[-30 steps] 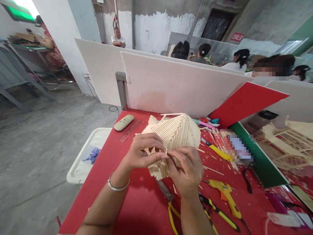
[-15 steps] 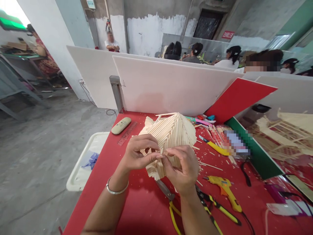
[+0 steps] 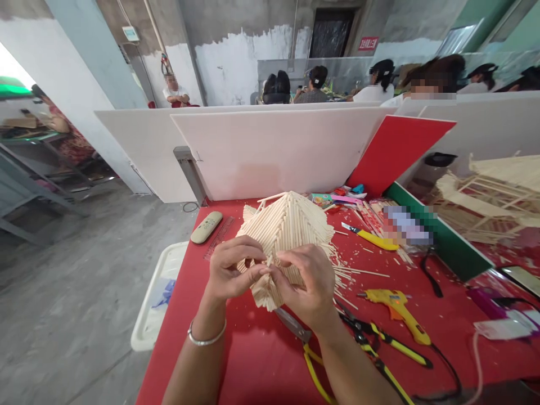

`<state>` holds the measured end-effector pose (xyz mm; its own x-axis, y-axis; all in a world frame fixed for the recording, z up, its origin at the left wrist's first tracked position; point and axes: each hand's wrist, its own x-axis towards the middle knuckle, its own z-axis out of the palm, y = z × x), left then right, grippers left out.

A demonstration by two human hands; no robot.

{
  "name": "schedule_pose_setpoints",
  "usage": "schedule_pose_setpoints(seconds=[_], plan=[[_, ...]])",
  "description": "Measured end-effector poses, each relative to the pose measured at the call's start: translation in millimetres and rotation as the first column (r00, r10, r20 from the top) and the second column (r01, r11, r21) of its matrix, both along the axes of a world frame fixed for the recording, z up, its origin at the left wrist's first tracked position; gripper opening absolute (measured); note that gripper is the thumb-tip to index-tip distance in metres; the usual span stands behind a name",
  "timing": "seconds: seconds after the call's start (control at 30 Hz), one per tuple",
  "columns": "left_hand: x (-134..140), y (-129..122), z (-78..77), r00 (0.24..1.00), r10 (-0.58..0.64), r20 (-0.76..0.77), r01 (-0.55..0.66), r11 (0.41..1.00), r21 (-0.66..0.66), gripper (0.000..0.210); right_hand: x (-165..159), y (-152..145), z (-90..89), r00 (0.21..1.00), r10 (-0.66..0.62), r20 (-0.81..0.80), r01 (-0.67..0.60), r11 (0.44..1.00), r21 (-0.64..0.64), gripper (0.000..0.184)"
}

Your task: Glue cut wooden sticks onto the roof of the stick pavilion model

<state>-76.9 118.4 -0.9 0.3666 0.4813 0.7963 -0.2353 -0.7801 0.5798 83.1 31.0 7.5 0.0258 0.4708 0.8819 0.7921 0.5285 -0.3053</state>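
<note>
A model roof of thin pale wooden sticks (image 3: 301,228) stands on the red table, its sticks meeting along a raised ridge. Over its near side, my left hand (image 3: 236,267) is closed in a pinch, thumb against forefinger. My right hand (image 3: 306,284) pinches from the other side, and the fingertips of both hands nearly meet. Between them shows the end of a small wooden stick (image 3: 269,261); the fingers cover most of it. Whether it is joined to the roof I cannot tell. Yellow-handled cutters (image 3: 295,326) lie beneath my right wrist.
Right of the hands lie a yellow glue gun (image 3: 396,309), black-and-yellow pliers (image 3: 375,337) and a yellow utility knife (image 3: 371,236). A beige case (image 3: 206,226) and a clear ruler (image 3: 219,237) are at left. White boards (image 3: 274,152) stand behind; loose sticks (image 3: 363,271) are scattered about.
The camera view has turned slightly, shifting the scene in the picture. Both hands keep their pinch over the same part of the roof, with little visible movement against it.
</note>
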Motion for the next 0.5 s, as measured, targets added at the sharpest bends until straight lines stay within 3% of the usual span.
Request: schedule_pose_setpoints(seconds=[0.5], plan=[[0.0, 2.0, -2.6, 1.0, -0.022, 0.004, 0.022, 1.0, 0.008, 0.012, -0.2, 0.3, -3.1, 1.0, 0.011, 0.002, -0.011, 1.0, -0.006, 0.03]])
